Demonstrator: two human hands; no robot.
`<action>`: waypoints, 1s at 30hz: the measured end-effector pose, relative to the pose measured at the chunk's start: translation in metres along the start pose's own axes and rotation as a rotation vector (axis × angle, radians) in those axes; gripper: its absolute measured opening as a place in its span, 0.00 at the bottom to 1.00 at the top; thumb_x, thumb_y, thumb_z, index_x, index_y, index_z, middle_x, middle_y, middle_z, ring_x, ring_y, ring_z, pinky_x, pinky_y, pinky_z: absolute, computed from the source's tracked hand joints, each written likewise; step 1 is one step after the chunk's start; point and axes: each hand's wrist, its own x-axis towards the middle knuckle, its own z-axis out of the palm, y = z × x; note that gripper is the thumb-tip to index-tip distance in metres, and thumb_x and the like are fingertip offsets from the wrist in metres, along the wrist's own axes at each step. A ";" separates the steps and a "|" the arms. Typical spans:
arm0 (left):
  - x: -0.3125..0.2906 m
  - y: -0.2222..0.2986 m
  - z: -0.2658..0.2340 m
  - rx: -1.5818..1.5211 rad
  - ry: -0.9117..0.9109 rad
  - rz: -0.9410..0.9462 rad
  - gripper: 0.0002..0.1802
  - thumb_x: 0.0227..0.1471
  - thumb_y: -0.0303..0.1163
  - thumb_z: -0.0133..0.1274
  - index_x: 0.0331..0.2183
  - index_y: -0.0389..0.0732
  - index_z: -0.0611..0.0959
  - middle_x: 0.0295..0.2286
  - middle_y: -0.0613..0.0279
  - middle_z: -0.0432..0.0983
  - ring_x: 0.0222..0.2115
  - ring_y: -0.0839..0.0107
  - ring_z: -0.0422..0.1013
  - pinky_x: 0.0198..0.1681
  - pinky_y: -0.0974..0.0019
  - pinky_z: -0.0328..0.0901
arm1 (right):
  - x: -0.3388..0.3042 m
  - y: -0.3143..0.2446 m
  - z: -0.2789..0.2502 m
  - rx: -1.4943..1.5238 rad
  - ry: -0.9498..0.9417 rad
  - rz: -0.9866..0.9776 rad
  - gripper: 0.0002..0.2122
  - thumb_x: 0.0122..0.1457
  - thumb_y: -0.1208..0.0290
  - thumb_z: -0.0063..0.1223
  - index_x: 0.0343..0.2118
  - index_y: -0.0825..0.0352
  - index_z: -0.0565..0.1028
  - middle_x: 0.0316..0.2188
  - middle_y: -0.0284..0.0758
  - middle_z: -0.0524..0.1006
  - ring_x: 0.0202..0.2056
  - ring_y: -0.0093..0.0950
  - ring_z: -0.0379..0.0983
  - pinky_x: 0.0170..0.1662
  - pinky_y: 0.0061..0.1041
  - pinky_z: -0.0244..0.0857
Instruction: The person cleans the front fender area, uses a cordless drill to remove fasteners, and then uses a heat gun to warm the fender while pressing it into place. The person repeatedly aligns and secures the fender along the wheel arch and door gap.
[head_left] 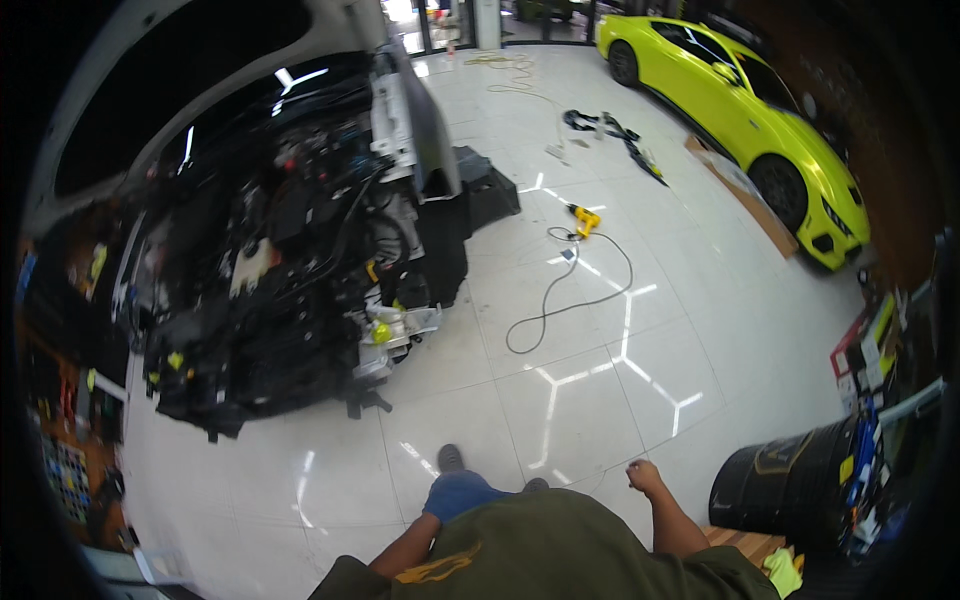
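My right hand (643,475) hangs out to the right above the tiled floor, its fingers curled in loosely and nothing showing in them. It touches nothing, and the black drum (785,478) is the thing closest to it. Of my left arm only the forearm (408,546) shows, beside my blue shorts (458,495). The left hand itself is hidden there, so its fingers cannot be seen. Ahead on the left stands a car with its hood up and front end stripped, its engine bay (290,230) bare. A yellow and black corded power tool (586,221) lies on the floor.
The tool's looped cord (545,310) trails over the floor. A lime-green car (740,100) stands far right, with a long cardboard box (745,200) along its side. Dark trim pieces (645,160) and a yellow hose (515,85) lie farther back. Shelves line the left edge.
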 end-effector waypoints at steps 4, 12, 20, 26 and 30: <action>0.044 0.055 -0.016 0.034 -0.090 0.057 0.19 0.50 0.41 0.49 0.36 0.35 0.81 0.36 0.42 0.76 0.42 0.47 0.71 0.45 0.49 0.66 | -0.025 0.053 0.027 0.018 -0.148 0.002 0.15 0.54 0.67 0.51 0.42 0.72 0.77 0.24 0.43 0.80 0.21 0.31 0.78 0.29 0.29 0.73; 0.124 0.132 -0.085 0.005 -0.182 0.104 0.21 0.52 0.42 0.49 0.38 0.34 0.80 0.37 0.41 0.76 0.43 0.46 0.71 0.47 0.50 0.65 | 0.030 -0.039 0.025 0.105 -0.296 -0.277 0.22 0.56 0.58 0.50 0.48 0.68 0.74 0.40 0.46 0.79 0.43 0.40 0.76 0.48 0.32 0.68; 0.240 0.067 -0.201 0.087 -0.177 -0.086 0.24 0.55 0.44 0.48 0.46 0.35 0.78 0.41 0.41 0.75 0.44 0.46 0.71 0.49 0.52 0.65 | 0.162 -0.054 -0.111 -0.103 -0.198 -0.097 0.22 0.52 0.58 0.53 0.46 0.67 0.76 0.42 0.48 0.77 0.46 0.45 0.73 0.51 0.36 0.67; 0.389 0.122 -0.348 0.105 0.027 -0.090 0.24 0.53 0.43 0.50 0.45 0.35 0.79 0.39 0.43 0.77 0.42 0.48 0.72 0.48 0.53 0.65 | 0.318 -0.067 -0.251 0.298 0.166 0.018 0.16 0.54 0.69 0.52 0.45 0.71 0.74 0.36 0.50 0.78 0.31 0.34 0.79 0.34 0.31 0.73; 0.489 0.179 -0.422 0.091 0.071 -0.047 0.23 0.52 0.41 0.52 0.44 0.34 0.79 0.38 0.44 0.78 0.41 0.48 0.73 0.47 0.54 0.66 | 0.396 -0.102 -0.316 0.604 0.246 0.106 0.16 0.54 0.72 0.50 0.45 0.73 0.73 0.34 0.47 0.78 0.24 0.33 0.78 0.28 0.28 0.73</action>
